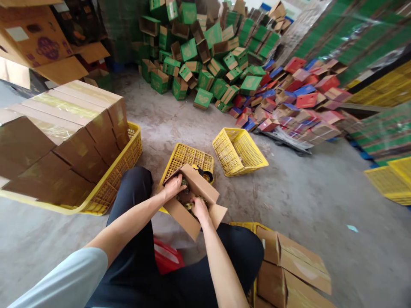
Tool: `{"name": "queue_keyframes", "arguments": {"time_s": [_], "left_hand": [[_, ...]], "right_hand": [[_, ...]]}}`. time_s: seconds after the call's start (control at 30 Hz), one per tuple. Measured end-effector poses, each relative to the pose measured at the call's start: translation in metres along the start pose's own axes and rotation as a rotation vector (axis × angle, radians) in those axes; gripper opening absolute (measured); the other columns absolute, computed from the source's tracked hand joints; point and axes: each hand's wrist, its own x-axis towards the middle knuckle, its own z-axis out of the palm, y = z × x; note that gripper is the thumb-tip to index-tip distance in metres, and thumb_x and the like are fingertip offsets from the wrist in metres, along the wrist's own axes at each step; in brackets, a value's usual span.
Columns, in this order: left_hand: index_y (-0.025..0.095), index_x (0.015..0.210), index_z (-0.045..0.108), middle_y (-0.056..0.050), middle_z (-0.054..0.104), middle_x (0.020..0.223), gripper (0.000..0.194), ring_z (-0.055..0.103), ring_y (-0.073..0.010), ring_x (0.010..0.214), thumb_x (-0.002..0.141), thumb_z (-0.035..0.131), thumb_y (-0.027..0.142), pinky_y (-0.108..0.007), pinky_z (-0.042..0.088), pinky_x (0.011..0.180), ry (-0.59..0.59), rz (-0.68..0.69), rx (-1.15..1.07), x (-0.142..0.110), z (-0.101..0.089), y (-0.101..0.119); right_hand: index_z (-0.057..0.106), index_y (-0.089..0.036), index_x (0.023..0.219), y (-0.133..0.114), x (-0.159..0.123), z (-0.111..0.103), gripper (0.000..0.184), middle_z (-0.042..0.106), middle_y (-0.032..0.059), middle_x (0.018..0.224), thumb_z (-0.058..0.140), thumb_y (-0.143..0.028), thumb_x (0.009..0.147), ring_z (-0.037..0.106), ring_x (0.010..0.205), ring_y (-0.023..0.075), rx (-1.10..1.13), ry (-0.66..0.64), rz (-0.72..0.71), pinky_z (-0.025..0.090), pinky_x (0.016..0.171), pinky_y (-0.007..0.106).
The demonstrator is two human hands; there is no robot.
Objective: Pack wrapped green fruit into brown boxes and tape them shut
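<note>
An open cardboard box (pixel 201 183) with its flaps spread rests in front of my knees, over an upturned yellow crate (pixel 183 155). Both my hands reach into it. My left hand (pixel 174 188) is at the box's left end, its fingers curled by a dark green, shiny thing (pixel 184 186). Further right, my right hand (pixel 199 209) is closed down among yellow-green, glossy things (pixel 189 207) whose kind I cannot make out. The box wall and the hands hide part of the contents. A black and yellow tape dispenser (pixel 205 173) lies just behind the box on the crate.
At left, a large yellow crate (pixel 136 145) holds stacked cartons (pixel 80 124). Another crate with cartons (pixel 298 265) stands by my right knee. A yellow basket (pixel 224 156) sits on the floor beyond. Green boxes (pixel 203 98) and red and blue boxes (pixel 306 100) are heaped behind.
</note>
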Motion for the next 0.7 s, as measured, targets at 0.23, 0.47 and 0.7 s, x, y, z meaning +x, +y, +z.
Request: {"name": "queue_keyframes", "arguments": {"time_s": [0.23, 0.47, 0.7], "left_hand": [[0.011, 0.126, 0.054, -0.021, 0.071, 0.120, 0.046, 0.069, -0.0325, 0.116, 0.098, 0.062, 0.045, -0.036, 0.053, 0.097, -0.014, -0.001, -0.058, -0.006, 0.001, 0.000], [0.013, 0.118, 0.065, -0.014, 0.074, 0.117, 0.035, 0.071, -0.0280, 0.110, 0.089, 0.070, 0.031, -0.033, 0.055, 0.094, -0.106, 0.079, -0.225, 0.000, -0.006, -0.006], [0.019, 0.117, 0.073, -0.002, 0.077, 0.114, 0.035, 0.071, -0.0187, 0.104, 0.083, 0.066, 0.012, -0.024, 0.053, 0.094, -0.214, 0.278, -0.358, 0.000, -0.012, -0.005]], "right_hand": [[0.073, -0.018, 0.123, 0.015, -0.010, -0.008, 0.043, 0.070, 0.0150, 0.133, 0.046, -0.001, 0.094, 0.066, 0.123, 0.0238, 0.064, 0.078, 0.009, 0.047, 0.105, 0.030], [0.071, -0.018, 0.127, 0.008, -0.020, -0.013, 0.034, 0.070, 0.0142, 0.136, 0.055, -0.016, 0.097, 0.065, 0.127, 0.0255, 0.225, 0.140, -0.004, 0.046, 0.112, 0.035], [0.052, -0.019, 0.148, -0.003, -0.009, -0.012, 0.055, 0.075, 0.0119, 0.121, 0.051, -0.048, 0.100, 0.076, 0.097, 0.0205, 0.677, 0.238, 0.072, 0.061, 0.074, 0.027]]}}
